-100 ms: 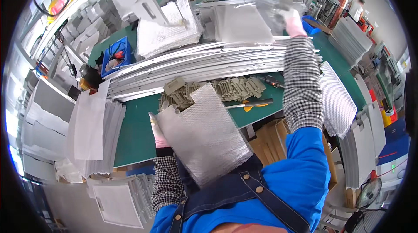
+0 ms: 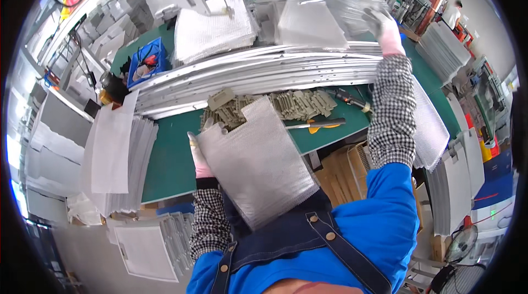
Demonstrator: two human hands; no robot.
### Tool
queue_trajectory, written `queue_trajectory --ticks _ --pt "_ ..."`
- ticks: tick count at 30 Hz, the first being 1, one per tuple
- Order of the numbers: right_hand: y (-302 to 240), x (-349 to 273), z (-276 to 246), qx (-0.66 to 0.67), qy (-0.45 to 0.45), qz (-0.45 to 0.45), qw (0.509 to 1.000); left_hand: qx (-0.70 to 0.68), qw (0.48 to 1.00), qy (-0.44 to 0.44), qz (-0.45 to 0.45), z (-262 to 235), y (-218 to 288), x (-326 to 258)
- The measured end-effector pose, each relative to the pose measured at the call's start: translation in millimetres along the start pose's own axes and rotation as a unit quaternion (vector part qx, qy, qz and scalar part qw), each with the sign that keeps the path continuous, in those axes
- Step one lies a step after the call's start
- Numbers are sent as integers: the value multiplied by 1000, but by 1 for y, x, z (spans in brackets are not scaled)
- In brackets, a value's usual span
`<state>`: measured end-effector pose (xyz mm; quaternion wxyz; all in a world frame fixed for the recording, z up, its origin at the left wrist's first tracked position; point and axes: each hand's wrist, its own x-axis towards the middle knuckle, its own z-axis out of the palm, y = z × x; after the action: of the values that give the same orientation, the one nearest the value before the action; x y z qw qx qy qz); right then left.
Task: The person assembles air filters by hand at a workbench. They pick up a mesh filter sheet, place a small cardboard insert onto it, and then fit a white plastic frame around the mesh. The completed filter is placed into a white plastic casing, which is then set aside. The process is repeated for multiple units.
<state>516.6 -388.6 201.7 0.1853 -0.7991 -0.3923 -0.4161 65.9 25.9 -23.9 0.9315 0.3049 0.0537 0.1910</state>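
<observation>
On the green table [image 2: 170, 162], long metal strips [image 2: 247, 74] and 1 stack of mesh sheets [image 2: 212, 30] lie sorted, with more apparently left. The left hand [image 2: 199, 154] pinches 1 mesh sheet [image 2: 258, 167] by its left edge, near the chest. The right hand [image 2: 385, 27] reaches far out, fingers closed on a blurred mesh sheet [image 2: 330, 16].

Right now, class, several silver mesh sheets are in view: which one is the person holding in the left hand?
The mesh sheet held tilted close to the person's chest, gripped at its left edge by the left hand. The other sheets lie stacked farther back on the green table.
</observation>
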Motion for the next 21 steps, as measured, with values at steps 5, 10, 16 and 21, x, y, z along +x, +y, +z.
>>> queue_trajectory --ticks 5,10,16,21 --pt "-104 -93 -18 529 46 439 725 25 995 100 -4 30 10 -15" --pt "-261 -192 -37 513 -243 436 699 -71 996 21 -46 -7 1 -8" --pt "-336 -222 -12 598 -349 438 573 -78 996 33 -37 -7 2 1" --pt "-337 -216 -5 582 -374 435 577 -46 999 -3 -21 3 5 -3"
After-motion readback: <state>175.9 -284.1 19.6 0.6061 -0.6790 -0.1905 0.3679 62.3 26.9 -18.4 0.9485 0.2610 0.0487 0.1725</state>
